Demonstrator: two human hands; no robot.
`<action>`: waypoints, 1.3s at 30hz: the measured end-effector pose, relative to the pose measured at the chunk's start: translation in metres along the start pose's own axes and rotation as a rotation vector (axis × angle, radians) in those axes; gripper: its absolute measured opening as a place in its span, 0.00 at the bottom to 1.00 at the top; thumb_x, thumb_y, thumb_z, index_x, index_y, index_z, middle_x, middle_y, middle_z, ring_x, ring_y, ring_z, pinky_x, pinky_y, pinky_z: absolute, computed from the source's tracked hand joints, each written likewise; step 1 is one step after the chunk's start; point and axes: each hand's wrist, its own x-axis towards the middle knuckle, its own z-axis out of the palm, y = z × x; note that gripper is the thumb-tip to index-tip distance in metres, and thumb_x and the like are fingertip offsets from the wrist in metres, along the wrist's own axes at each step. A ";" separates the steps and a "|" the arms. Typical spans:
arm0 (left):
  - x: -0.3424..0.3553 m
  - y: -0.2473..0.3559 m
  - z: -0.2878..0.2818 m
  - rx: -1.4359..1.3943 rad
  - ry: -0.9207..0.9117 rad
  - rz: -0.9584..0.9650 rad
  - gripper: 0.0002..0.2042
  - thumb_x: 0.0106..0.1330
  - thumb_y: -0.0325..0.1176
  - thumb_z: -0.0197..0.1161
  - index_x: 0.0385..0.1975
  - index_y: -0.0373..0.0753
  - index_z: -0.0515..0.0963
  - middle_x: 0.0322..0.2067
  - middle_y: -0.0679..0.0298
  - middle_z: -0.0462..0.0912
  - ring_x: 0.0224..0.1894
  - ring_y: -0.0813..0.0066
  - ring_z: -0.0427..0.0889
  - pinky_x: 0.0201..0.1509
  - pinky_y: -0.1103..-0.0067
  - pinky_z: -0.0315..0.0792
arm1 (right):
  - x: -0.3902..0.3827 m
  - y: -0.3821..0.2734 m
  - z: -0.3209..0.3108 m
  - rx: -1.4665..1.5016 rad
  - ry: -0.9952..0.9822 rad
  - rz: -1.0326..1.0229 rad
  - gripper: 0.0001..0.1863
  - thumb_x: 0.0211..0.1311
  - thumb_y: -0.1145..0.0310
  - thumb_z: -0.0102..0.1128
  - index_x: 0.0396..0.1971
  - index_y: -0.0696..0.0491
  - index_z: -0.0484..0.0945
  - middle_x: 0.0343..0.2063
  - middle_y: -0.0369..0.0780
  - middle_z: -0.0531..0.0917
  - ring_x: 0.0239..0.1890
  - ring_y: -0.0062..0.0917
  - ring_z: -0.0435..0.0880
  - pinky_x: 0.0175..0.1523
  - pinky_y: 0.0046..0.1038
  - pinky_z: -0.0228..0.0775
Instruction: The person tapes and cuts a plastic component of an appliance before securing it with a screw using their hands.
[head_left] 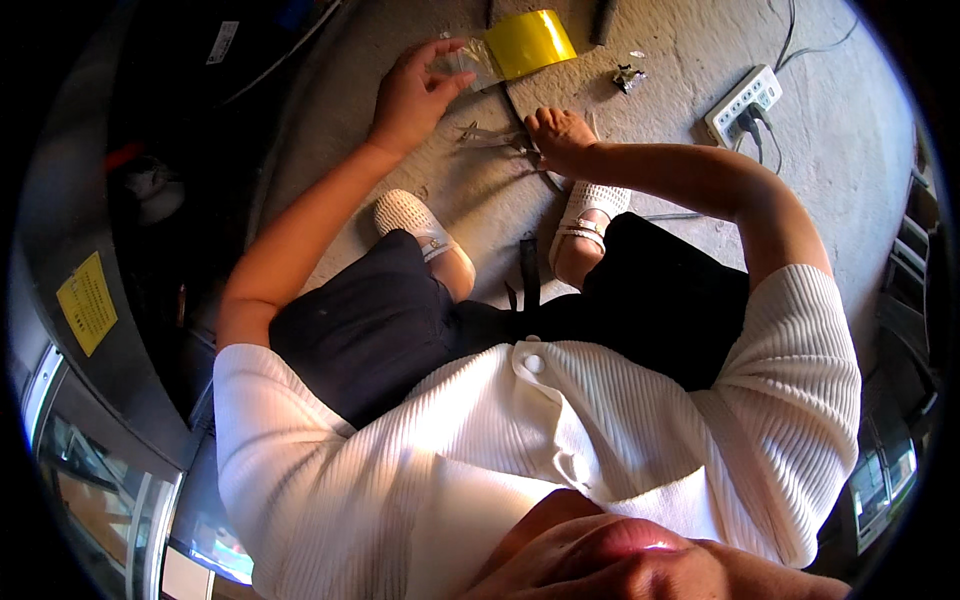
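My left hand (415,95) is curled, with thumb and fingers on a crumpled piece of clear film (478,65). This film meets the near side of a shiny yellow roll of tape (530,45) on the floor. My right hand (562,138) is lower and to the right, its fingers closed. Thin, pale, forked pieces (492,136) stick out to the left beside its fingertips; whether they belong to a tool or to stripped wire, I cannot tell. A dark cable (515,105) runs along the floor between the hands and passes behind the right one.
A white power strip (745,105) with dark plugs lies on the concrete floor (660,150) at the right. Crumpled foil (628,78) and a black rod-like piece (603,22) lie nearer the middle. My feet in pale shoes (408,212) are just below my hands. A dark cabinet (90,330) stands left.
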 end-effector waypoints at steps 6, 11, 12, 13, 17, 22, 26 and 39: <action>-0.006 -0.002 -0.007 0.081 0.058 0.008 0.21 0.61 0.32 0.68 0.55 0.40 0.73 0.47 0.65 0.79 0.35 0.82 0.82 0.38 0.84 0.75 | 0.024 0.001 0.018 0.025 -0.104 0.116 0.11 0.56 0.73 0.55 0.39 0.57 0.79 0.38 0.47 0.82 0.38 0.39 0.85 0.35 0.33 0.78; -0.014 -0.011 -0.008 0.025 0.101 0.013 0.21 0.59 0.31 0.69 0.53 0.39 0.74 0.45 0.63 0.79 0.33 0.80 0.82 0.34 0.82 0.75 | 0.023 -0.008 0.003 -0.047 -0.053 0.090 0.07 0.53 0.72 0.56 0.32 0.53 0.81 0.32 0.43 0.84 0.37 0.37 0.85 0.33 0.35 0.78; -0.016 -0.013 -0.006 -0.007 0.096 -0.033 0.21 0.59 0.30 0.68 0.53 0.39 0.74 0.45 0.63 0.79 0.33 0.80 0.82 0.34 0.82 0.75 | 0.020 -0.003 0.006 -0.027 -0.027 0.065 0.07 0.52 0.72 0.57 0.30 0.53 0.81 0.31 0.42 0.84 0.37 0.37 0.85 0.33 0.36 0.78; -0.017 -0.011 -0.006 -0.037 0.084 -0.069 0.21 0.59 0.30 0.68 0.54 0.39 0.73 0.45 0.63 0.79 0.33 0.81 0.82 0.34 0.83 0.75 | 0.018 0.001 0.007 -0.010 0.004 0.049 0.06 0.51 0.71 0.58 0.29 0.52 0.82 0.30 0.42 0.84 0.36 0.37 0.85 0.34 0.36 0.78; -0.020 -0.010 -0.009 -0.113 0.067 -0.119 0.22 0.61 0.31 0.67 0.56 0.37 0.72 0.47 0.62 0.79 0.36 0.80 0.82 0.40 0.83 0.75 | -0.003 -0.002 -0.003 0.092 0.089 -0.008 0.10 0.40 0.67 0.65 0.27 0.51 0.80 0.27 0.44 0.82 0.33 0.39 0.83 0.39 0.37 0.75; -0.015 -0.029 -0.007 -0.209 0.059 -0.112 0.21 0.60 0.28 0.68 0.54 0.37 0.72 0.44 0.64 0.79 0.33 0.84 0.81 0.34 0.85 0.74 | -0.039 -0.036 -0.034 0.707 -0.375 -0.097 0.14 0.47 0.60 0.64 0.33 0.51 0.82 0.24 0.41 0.83 0.28 0.35 0.81 0.35 0.36 0.73; -0.013 -0.024 -0.013 -0.242 0.011 -0.183 0.21 0.60 0.28 0.68 0.53 0.36 0.72 0.45 0.63 0.78 0.33 0.85 0.81 0.35 0.85 0.74 | -0.056 -0.062 -0.041 1.505 -0.379 0.258 0.12 0.57 0.61 0.65 0.31 0.56 0.80 0.21 0.32 0.78 0.25 0.16 0.74 0.30 0.23 0.67; -0.018 -0.027 -0.015 -0.316 0.032 -0.108 0.23 0.61 0.28 0.67 0.56 0.36 0.71 0.46 0.62 0.79 0.37 0.81 0.83 0.38 0.84 0.76 | -0.021 -0.105 0.002 2.506 -0.050 0.091 0.27 0.71 0.43 0.38 0.44 0.52 0.73 0.36 0.30 0.76 0.43 0.18 0.72 0.57 0.25 0.59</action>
